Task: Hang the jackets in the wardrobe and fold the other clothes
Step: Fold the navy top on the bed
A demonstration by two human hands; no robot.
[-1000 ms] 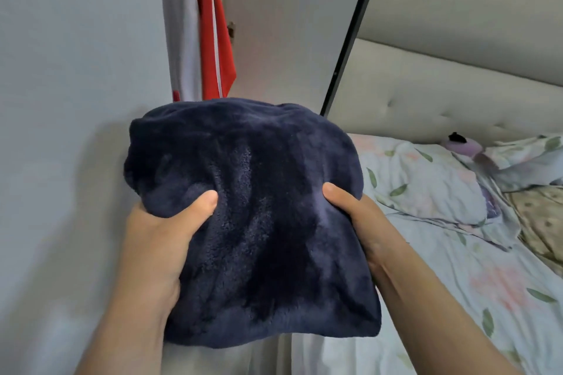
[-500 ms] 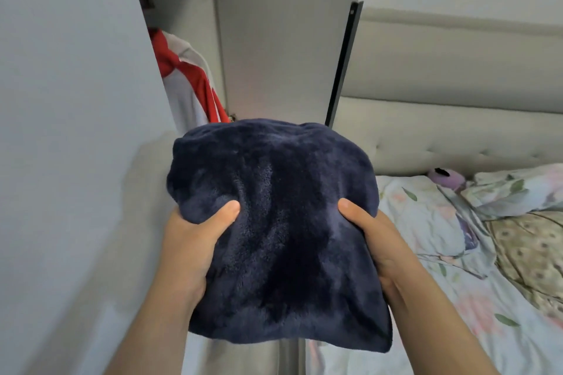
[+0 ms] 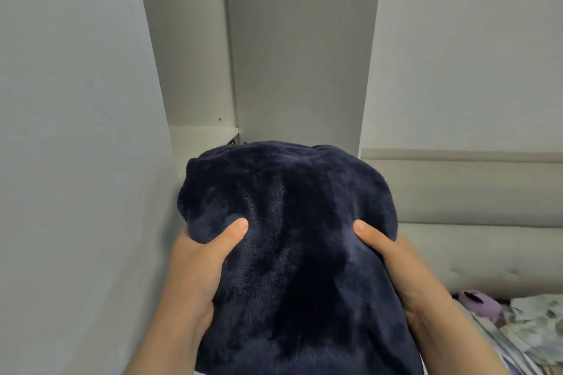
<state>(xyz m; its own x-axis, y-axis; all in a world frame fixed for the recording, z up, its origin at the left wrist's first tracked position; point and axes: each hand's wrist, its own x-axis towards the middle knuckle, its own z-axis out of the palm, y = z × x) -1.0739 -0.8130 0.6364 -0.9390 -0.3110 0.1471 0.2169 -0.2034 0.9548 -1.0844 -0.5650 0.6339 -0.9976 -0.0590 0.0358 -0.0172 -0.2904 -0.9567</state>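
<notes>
Head view, looking along the arms: the person holds a folded navy fleece (image 3: pixel 289 253) out in front of the chest, at the mouth of the wardrobe (image 3: pixel 189 39). Its far edge sits just below and in front of a white shelf (image 3: pixel 202 137). The left hand (image 3: pixel 195 271) grips the bundle's left side and the right hand (image 3: pixel 405 277) its right, each with a thumb pressed into the pile on top. The fingers run underneath, out of sight (I take it they cup the underside, but cannot see them).

From where I stand it looks a soft, thick, light thing: plush, with no stiffness, rounded at the folds and dented where the thumbs bear down. Held by one edge it would likely sag or fall open, so a two-sided hold with support beneath seems the right one, and it should go in flat. I'd judge it neither fragile nor slippery; the nap gives plenty of purchase.

Around it, a pale panel (image 3: pixel 70 131) stands close on the left and a grey door panel (image 3: pixel 301 55) rises behind the bundle, with a small metal hinge (image 3: pixel 233 141) at the shelf's right end. To the right are a padded headboard (image 3: pixel 472 192), a purple soft toy (image 3: pixel 484 304) and floral bedding (image 3: pixel 536 323) low in the corner. The opening between the two panels is narrow and the bundle looks nearly as wide. Its flanks or the knuckles may brush the sides, and the hinge could snag the pile.
</notes>
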